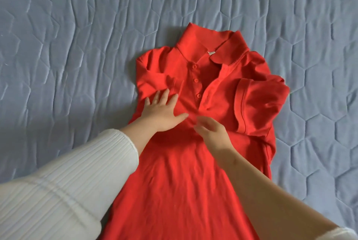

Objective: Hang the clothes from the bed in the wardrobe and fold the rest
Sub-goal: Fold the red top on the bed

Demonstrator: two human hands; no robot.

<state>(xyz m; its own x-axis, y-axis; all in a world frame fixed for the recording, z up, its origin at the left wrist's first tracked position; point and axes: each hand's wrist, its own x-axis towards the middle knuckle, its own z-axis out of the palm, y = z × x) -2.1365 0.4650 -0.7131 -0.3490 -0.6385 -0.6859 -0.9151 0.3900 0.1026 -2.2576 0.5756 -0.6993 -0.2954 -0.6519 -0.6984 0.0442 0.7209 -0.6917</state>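
Observation:
A red polo shirt (180,172) lies front-up on the bed, collar pointing away from me, with both short sleeves folded inward over the chest. My left hand (164,111) lies flat on the shirt's left chest with straight, spread fingers, just below the folded left sleeve. My right hand (212,130) hovers over or touches the middle of the shirt just under the button placket, fingers loosely bent and slightly blurred; it holds nothing that I can see. The shirt's lower hem runs out of the frame at the bottom.
A pale blue quilted bedspread (77,36) with a hexagon stitch pattern fills the whole view around the shirt. White ribbed sleeves cover my left forearm (64,187) and show at my right elbow (342,233).

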